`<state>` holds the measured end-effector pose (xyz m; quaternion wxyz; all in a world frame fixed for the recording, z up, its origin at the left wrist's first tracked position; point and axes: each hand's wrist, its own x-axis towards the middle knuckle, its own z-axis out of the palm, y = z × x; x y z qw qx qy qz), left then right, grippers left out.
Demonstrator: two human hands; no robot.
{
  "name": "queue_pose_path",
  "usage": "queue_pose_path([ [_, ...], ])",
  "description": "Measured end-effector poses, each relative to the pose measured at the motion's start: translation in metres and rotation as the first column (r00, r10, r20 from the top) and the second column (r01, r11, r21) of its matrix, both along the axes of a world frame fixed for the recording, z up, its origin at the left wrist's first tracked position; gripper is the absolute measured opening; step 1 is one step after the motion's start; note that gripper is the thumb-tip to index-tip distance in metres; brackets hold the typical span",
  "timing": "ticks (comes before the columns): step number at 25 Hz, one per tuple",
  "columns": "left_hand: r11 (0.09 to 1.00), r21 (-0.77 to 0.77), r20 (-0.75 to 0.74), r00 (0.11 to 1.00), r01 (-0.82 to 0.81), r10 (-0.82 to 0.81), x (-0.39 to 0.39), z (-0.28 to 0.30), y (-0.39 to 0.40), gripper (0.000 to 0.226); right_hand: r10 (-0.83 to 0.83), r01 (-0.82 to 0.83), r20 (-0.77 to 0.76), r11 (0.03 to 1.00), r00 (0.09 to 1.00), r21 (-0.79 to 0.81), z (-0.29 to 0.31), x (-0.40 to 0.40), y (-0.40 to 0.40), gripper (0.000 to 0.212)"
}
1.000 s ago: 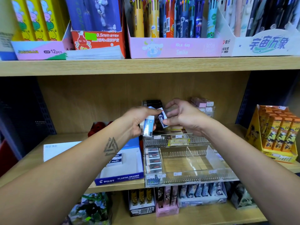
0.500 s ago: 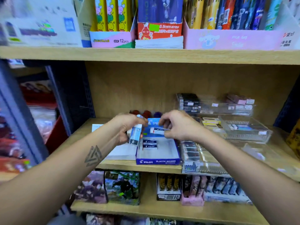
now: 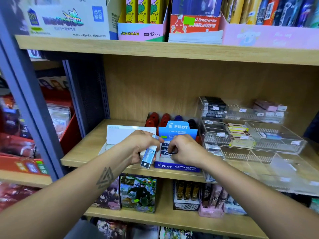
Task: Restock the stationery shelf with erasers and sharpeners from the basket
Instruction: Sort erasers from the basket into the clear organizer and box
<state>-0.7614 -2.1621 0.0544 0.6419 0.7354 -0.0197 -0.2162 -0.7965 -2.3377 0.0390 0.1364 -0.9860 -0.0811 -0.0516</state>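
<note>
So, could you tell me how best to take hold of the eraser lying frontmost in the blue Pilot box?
Pinch the frontmost Pilot eraser by its two long edges, coming straight down from above: it lies flat, label up, in the open-topped Pilot box, whose front wall blocks a frontal approach.

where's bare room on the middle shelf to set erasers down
Bare wood left of the white box, up to the shelf post. Empty front compartments of the clear tray. Crowded: Pilot box, where both hands work.

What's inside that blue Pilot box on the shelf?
The Pilot box holds a few sleeved erasers lying flat. The right hand covers the rest, so its contents there are hidden.
</note>
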Motion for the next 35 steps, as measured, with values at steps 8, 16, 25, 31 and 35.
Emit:
queue_pose_path([
  [8,0.980,-0.174,0.020,0.996,0.093,-0.091,-0.006,0.020,0.005,0.026,0.147,-0.003,-0.133,0.685,0.980,0.729,0.040,-0.018,-0.006,0.057],
  [16,0.949,-0.301,-0.121,0.984,0.091,-0.132,-0.013,0.026,-0.004,0.018,-0.005,-0.009,0.015,0.604,1.000,0.797,0.036,-0.019,-0.026,0.027],
  [25,0.970,-0.241,-0.100,0.995,-0.020,-0.004,-0.006,0.019,-0.015,0.011,0.055,-0.063,0.032,0.756,0.998,0.651,0.042,-0.025,-0.031,0.033],
  [31,0.989,-0.136,0.031,0.997,-0.059,0.064,-0.008,0.028,-0.024,0.013,-0.057,0.010,0.131,0.942,0.990,0.335,0.048,-0.029,-0.032,0.019],
  [35,0.985,-0.102,0.064,0.988,-0.136,0.143,0.002,0.034,-0.002,0.019,-0.092,0.039,0.166,0.954,0.982,0.299,0.052,-0.027,-0.027,0.017],
])
